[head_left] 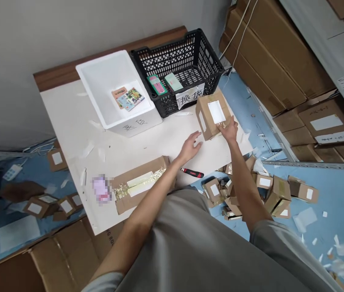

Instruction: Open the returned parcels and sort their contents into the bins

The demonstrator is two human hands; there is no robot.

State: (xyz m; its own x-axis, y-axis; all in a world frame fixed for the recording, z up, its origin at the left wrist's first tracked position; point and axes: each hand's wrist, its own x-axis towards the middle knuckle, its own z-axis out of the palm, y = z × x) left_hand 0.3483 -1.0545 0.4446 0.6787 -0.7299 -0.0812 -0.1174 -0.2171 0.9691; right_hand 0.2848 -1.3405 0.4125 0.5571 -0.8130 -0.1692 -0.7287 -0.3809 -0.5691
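A small cardboard box (212, 115) with a white label stands tilted on the right part of the white table (77, 121). My right hand (229, 129) grips the box's near right corner, fingers closed on it. My left hand (191, 147) hovers just left of the box with its fingers spread, holding nothing. A red and black utility knife (192, 173) lies on the table edge below my left hand. A flattened cardboard box (139, 183) with gold tape lies near my left forearm.
A white bin (98, 85) holding small colourful packs and a black mesh crate (196, 52) holding two green packs stand at the table's back. Several small cardboard boxes (275, 192) litter the blue floor to the right. Large cartons (281, 61) are stacked at right.
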